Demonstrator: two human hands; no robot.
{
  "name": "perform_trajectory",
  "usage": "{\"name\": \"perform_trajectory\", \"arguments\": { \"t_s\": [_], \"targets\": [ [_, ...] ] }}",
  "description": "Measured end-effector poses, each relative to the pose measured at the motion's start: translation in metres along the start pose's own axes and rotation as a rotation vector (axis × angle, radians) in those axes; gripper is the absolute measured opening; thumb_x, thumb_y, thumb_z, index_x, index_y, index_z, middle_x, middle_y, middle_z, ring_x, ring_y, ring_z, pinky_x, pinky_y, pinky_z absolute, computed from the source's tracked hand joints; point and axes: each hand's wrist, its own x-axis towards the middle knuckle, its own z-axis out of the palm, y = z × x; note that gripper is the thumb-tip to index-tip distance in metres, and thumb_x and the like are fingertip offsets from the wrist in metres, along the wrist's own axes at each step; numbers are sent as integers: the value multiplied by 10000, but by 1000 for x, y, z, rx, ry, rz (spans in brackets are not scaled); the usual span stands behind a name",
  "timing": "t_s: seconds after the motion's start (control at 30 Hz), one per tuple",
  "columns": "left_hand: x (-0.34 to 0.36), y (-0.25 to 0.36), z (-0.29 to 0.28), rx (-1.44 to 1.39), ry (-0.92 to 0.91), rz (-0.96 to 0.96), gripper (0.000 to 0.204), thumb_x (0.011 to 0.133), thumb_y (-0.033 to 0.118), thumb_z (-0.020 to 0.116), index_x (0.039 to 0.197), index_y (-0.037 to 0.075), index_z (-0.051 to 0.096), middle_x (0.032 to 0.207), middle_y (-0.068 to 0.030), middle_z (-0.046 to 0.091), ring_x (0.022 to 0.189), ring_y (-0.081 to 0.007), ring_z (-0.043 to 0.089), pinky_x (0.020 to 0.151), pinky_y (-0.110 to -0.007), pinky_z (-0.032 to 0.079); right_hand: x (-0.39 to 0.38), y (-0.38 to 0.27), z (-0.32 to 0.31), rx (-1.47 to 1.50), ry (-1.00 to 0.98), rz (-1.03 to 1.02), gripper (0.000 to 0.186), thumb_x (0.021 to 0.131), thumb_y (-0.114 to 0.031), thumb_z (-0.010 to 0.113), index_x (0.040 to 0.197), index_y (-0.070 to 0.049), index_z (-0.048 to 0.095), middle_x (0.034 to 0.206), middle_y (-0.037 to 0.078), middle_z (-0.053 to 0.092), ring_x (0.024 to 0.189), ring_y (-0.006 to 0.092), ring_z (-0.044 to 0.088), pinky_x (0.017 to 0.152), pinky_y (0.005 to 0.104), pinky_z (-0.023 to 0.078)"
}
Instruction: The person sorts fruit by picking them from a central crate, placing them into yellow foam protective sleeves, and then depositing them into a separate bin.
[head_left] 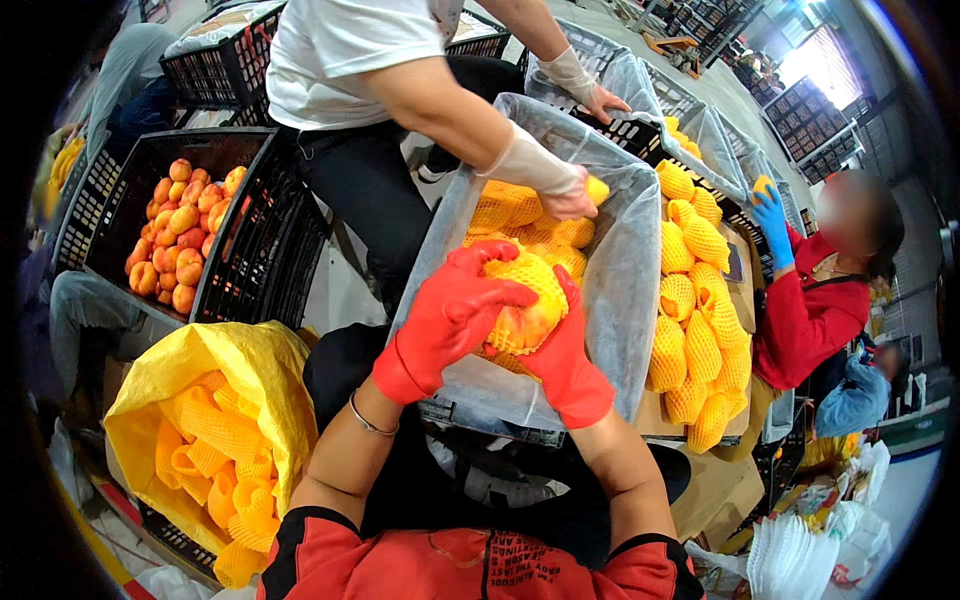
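Note:
Both my hands wear red rubber gloves and hold one peach point(527, 325) between them, above a crate point(615, 330) lined with clear plastic. A yellow foam net sleeve point(533, 279) covers the peach's upper part, while its lower side shows bare. My left hand point(460, 315) grips it from the left, fingers over the top. My right hand point(563, 350) closes round its right and lower side. Beneath, sleeved peaches point(515, 208) lie in the crate's far part. A co-worker's hand point(570, 195) reaches in among them from the far side.
Bare peaches point(185, 230) fill part of a black crate point(235, 235) at left. A yellow sack point(270, 365) of empty foam sleeves point(215, 450) stands near left. Sleeved peaches point(695, 320) are piled on cardboard at right. A person in red point(815, 330) with a blue glove sits beyond.

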Motion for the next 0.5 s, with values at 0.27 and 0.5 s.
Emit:
{"name": "perform_trajectory", "arguments": {
  "t_s": [0.27,0.5],
  "targets": [
    [7,22,-7,245,-147,38,375,698,46,664,1048,150,749,1334,-179,629,839,-325,611,767,-386,491,-8,-25,17,459,86,-129,577,1047,-488,347,1438,-81,466,1422,123,555,1306,278,537,1132,443,396],
    [14,31,-15,221,-192,63,254,715,48,658,965,76,698,1357,-163,621,900,-327,626,794,-391,495,-10,12,-1,38,-10,-266,669,902,-273,656,1479,-118,354,1445,126,522,1298,262,541,1136,451,377]
  ]
}}
